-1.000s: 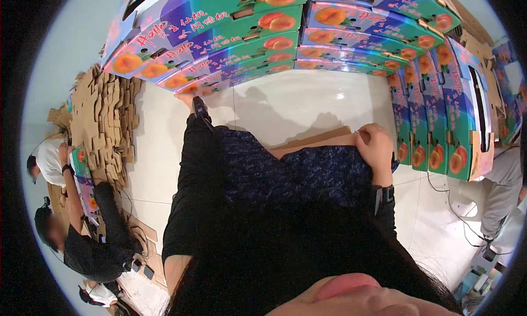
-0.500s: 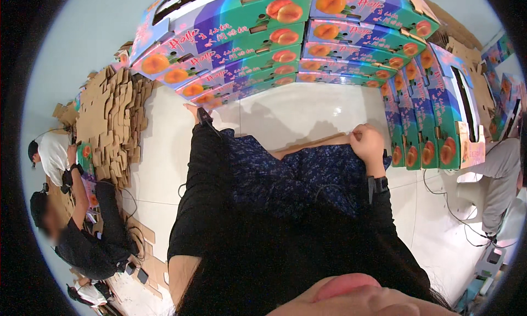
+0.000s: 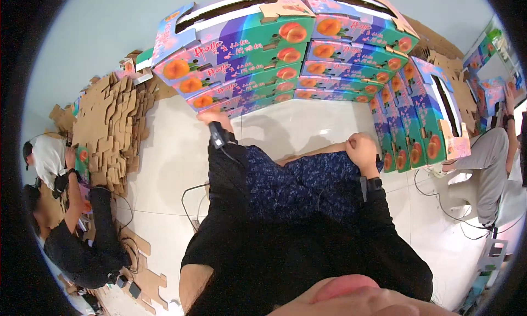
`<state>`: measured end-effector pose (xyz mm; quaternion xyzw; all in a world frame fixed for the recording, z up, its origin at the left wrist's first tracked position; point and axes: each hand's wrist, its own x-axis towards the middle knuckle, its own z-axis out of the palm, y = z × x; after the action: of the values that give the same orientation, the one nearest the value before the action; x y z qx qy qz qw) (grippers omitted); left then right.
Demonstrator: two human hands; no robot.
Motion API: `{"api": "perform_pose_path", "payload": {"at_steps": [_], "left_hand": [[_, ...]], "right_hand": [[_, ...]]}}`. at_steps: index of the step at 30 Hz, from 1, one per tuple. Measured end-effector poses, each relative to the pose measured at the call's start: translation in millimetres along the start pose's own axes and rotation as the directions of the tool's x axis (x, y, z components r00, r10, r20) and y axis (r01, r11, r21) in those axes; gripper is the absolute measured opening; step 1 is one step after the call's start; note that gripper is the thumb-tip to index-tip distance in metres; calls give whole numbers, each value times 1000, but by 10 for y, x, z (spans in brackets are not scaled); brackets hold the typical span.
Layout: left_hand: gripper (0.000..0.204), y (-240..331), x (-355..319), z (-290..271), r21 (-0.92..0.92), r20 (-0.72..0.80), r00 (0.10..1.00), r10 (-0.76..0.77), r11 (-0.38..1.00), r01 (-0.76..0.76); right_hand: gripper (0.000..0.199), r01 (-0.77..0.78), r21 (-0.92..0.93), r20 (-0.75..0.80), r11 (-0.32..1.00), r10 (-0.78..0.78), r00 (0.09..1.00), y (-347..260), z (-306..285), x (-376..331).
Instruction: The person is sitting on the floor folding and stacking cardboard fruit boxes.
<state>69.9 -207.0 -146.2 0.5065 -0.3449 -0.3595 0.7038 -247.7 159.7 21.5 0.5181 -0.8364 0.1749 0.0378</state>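
My left hand (image 3: pixel 215 118) reaches forward to the lower front of the left stack of printed cardboard fruit cartons (image 3: pixel 241 54). It is blurred, and its fingers are partly hidden, so their grip does not show. A dark device is strapped at that wrist. On the right, my right hand (image 3: pixel 362 150) is curled into a fist over the edge of my dark blue patterned skirt (image 3: pixel 307 179), with nothing visible in it. Beyond it stands a second stack of the same cartons (image 3: pixel 354 33), piled flat.
Further cartons (image 3: pixel 420 118) stand on edge at the right. Flattened brown cardboard (image 3: pixel 110 124) is heaped at the left, beside a co-worker in black (image 3: pixel 82 250) and one in white (image 3: pixel 49 157). Another person's grey-trousered legs (image 3: pixel 488 168) and a cable (image 3: pixel 433 201) are at the right.
The view has shifted, showing more of the carton tops. My left hand has moved right and nearer along the base of the left stack. My right hand stays curled at my lap.
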Motion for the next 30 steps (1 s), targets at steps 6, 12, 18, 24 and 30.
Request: {"api": "perform_pose_path", "payload": {"at_steps": [6,12,18,24,30], "left_hand": [[75,1716,-870,324,-512,78,780,-621,646,566],[71,1759,-1354,400,-342,195,418,-887,338,877],[35,1286,-1424,474,185,700,166,-694,401,897],[34,1008,-1227,628,5,430,393,-813,438,899],[45,997,-859,770,-142,394,439,-807,419,897]], "right_hand": [[14,52,146,-51,988,-45,998,-8,-19,-32],[15,128,123,-109,984,-115,987,-120,-80,-48],[12,35,144,61,989,-44,997,-118,-96,37],[45,351,46,-137,935,-343,930,404,-299,646],[54,262,-254,-569,931,-363,738,126,-1415,2341]]}}
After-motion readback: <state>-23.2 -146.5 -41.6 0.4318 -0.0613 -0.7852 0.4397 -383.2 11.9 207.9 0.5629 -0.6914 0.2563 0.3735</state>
